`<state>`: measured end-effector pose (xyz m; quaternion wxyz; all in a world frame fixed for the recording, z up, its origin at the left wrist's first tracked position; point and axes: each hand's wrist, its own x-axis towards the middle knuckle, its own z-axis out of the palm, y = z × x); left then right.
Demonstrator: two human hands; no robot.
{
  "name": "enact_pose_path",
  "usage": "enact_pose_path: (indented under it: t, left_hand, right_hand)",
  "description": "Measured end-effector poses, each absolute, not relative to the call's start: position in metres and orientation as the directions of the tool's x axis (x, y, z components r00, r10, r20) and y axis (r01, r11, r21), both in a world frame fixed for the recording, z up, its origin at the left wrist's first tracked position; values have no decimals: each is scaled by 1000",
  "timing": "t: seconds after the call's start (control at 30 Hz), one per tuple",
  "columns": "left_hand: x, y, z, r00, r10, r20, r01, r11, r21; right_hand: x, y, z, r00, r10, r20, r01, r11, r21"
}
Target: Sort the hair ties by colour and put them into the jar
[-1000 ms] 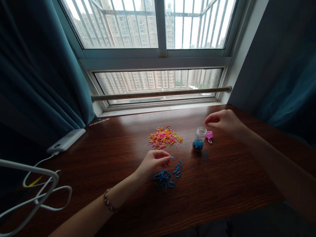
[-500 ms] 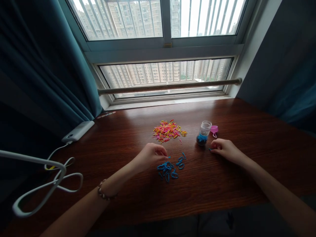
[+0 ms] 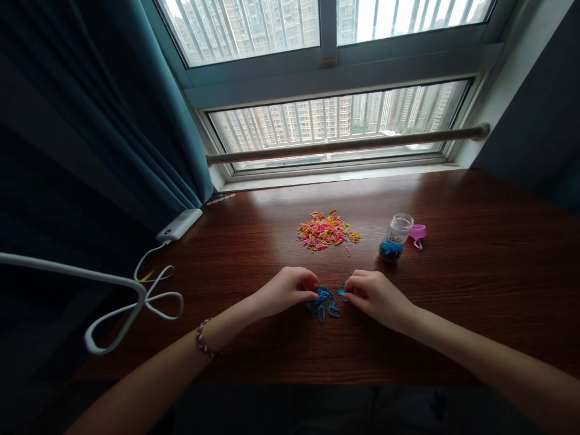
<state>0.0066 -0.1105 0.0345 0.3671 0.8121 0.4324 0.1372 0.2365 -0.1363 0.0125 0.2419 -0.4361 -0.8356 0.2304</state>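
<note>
Several small blue bands lie loose near the table's front. My left hand touches their left side, thumb and fingertips close together; whatever is between them is too small to tell. On the right side of the bands, my right hand has its fingers curled down at a few blue pieces, and its grip is unclear. A clear open jar with blue bands in its lower part stands behind my right hand. Beside the jar lies a pink lid. Farther back is a pile of pink, yellow and red bands.
A white device with a looped white cable is at the table's left. A blue curtain hangs beside it. A metal rail crosses the window behind the wooden table.
My right hand has moved left from beside the jar to the blue bands. My left hand has lowered slightly onto them. The camera view has shifted, tilting a little.
</note>
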Motion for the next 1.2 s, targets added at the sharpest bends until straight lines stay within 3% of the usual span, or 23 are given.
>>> enact_pose_path:
  t: [0.17,0.37,0.5,0.87,1.2]
  left_hand:
    - [7,-119,41,582,808,-90,710,-451,540]
    - [15,-118,32,571,818,-73,741,-475,475]
    - [15,-113,29,589,805,-74,724,-484,492]
    - [15,-104,25,548,834,-65,614,-348,709]
    - [16,-104,13,561,826,48,565,-425,707]
  right_hand:
    - [218,-132,11,-542,806,237,651,581,-488]
    - [213,-128,2,-535,782,319,627,621,-471]
    - [219,-128,-5,-531,757,381,557,651,-517]
    - [220,-129,1,-550,692,467,444,716,-539]
    - [221,-129,-3,-639,647,415,419,746,-518]
